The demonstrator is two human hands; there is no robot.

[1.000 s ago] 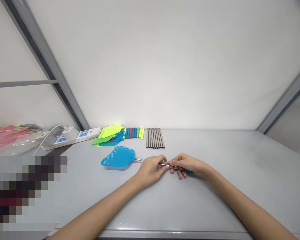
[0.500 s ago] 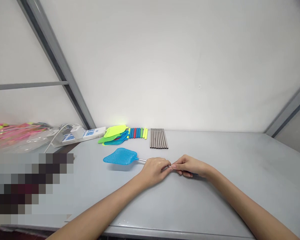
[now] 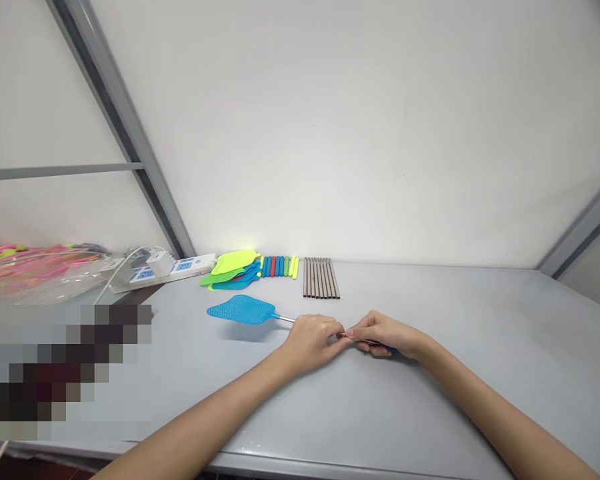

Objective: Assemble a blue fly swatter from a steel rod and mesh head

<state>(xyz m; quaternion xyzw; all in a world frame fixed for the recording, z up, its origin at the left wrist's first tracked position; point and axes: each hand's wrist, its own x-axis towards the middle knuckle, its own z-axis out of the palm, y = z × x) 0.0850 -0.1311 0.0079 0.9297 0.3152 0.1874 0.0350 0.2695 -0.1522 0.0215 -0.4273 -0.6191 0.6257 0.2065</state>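
Note:
A blue fly swatter (image 3: 245, 309) with a perforated head points left, held just above the table. Its thin metal rod runs under my left hand (image 3: 316, 340), whose fingers are closed around it. To the right, touching or nearly touching the left fingertips, my right hand (image 3: 383, 333) pinches the rod's other end. A bit of blue shows beneath my right palm, mostly hidden by the hand. Behind the hands lies a row of metal tubes (image 3: 321, 279) side by side on the grey table (image 3: 455, 373).
Coloured grips (image 3: 279, 267) in blue, red, green and yellow lie in a row by the wall. Left of them is a pile of swatter heads (image 3: 235, 262). A power strip (image 3: 185, 268) with plugs and a plastic bag of pink items (image 3: 40, 277) are farther left.
The swatter's head has tilted slightly flatter. Both hands stay close together on the rod, and blue now shows under my right palm. The whole view has shifted a little.

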